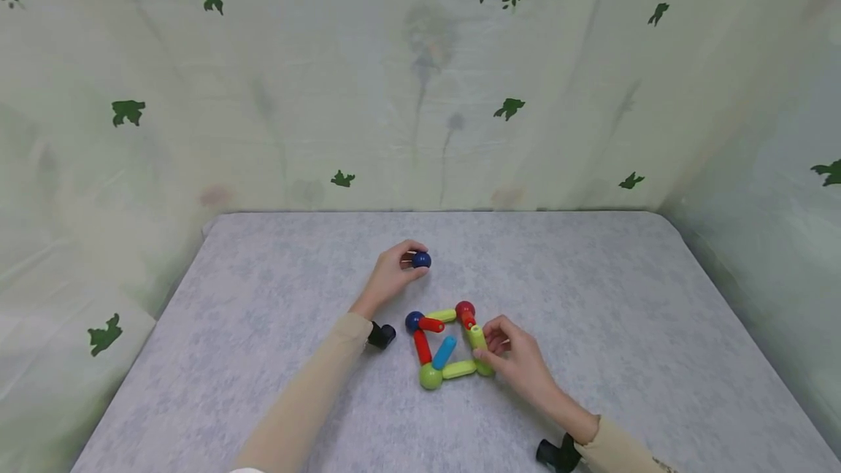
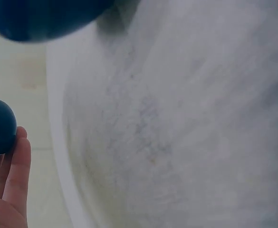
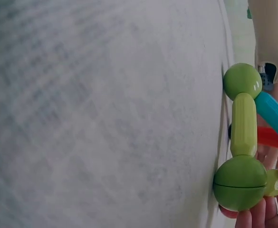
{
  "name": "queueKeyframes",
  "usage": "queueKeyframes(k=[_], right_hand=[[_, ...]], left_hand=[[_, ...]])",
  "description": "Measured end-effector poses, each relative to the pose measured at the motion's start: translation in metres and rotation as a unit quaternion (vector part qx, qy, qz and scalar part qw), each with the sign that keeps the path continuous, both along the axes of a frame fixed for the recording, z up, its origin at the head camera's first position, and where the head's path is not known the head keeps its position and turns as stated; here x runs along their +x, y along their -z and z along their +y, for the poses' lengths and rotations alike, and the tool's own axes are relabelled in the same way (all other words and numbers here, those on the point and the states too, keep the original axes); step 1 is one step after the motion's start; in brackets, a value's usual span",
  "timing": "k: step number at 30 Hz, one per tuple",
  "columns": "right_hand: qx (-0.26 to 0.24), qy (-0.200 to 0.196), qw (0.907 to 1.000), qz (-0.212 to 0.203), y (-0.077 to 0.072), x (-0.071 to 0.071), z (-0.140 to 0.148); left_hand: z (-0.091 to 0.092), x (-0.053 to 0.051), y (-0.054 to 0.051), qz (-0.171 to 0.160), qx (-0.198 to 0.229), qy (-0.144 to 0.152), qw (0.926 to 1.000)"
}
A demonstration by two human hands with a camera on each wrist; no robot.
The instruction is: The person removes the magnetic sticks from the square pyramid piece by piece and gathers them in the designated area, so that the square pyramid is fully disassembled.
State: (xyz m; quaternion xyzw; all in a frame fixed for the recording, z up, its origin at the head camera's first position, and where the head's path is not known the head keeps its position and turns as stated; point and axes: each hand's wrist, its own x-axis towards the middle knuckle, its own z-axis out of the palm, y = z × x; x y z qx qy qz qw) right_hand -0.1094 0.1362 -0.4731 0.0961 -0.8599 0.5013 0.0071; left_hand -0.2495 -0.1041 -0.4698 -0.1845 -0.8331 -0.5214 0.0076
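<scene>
Near the far middle of the table my left hand [image 1: 389,276] holds a dark blue ball [image 1: 422,260] between thumb and fingers; the left wrist view shows this ball [image 2: 1,127] too. Nearer me lies a four-cornered frame of balls and rods. Its corners are a blue ball [image 1: 414,322], a red ball [image 1: 465,310] and two green balls [image 1: 430,377]. My right hand [image 1: 522,360] pinches a yellow-green rod [image 1: 477,338] rising from the near right green ball [image 3: 240,183]. A light blue rod [image 1: 444,352] and a red rod [image 1: 431,325] rise from other corners.
The grey cloth-covered table [image 1: 591,276] reaches back to a pale patterned curtain [image 1: 296,93]. Black wrist cameras [image 1: 382,336] sit on both wrists. A blurred dark blue shape [image 2: 43,19] fills the top left of the left wrist view.
</scene>
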Motion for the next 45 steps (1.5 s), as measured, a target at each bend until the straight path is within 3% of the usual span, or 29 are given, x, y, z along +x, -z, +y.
queueKeyframes(k=[5, 13, 21, 26, 33, 36, 39, 45], right_hand=[[-0.009, -0.022, 0.9997, -0.006, 0.000, -0.001, 0.004], [-0.089, -0.074, 0.9932, -0.010, 0.000, -0.016, 0.015], [-0.106, -0.062, 0.9918, -0.035, -0.001, -0.033, 0.015], [-0.085, -0.068, 0.9922, -0.062, 0.000, -0.041, 0.011], [-0.066, -0.100, 0.9892, -0.084, -0.026, -0.040, 0.002], [-0.063, -0.123, 0.9862, -0.092, -0.028, -0.043, 0.001], [-0.057, -0.138, 0.9849, -0.088, -0.027, -0.046, 0.001], [-0.031, -0.117, 0.9896, -0.078, 0.006, -0.061, 0.006]], left_hand=[[0.004, -0.012, 0.003, 0.000, -0.028, 0.002, 0.9996], [0.012, -0.033, 0.000, -0.011, -0.056, 0.033, 0.9979], [0.019, -0.049, 0.003, -0.046, -0.072, 0.039, 0.9956], [0.022, -0.054, 0.003, -0.060, -0.075, 0.022, 0.9951], [0.027, -0.056, 0.000, -0.061, -0.079, 0.015, 0.9949], [0.027, -0.057, 0.000, -0.062, -0.080, 0.015, 0.9947], [0.027, -0.057, 0.001, -0.059, -0.084, 0.018, 0.9946], [0.030, -0.059, 0.005, -0.058, -0.081, 0.023, 0.9947]])
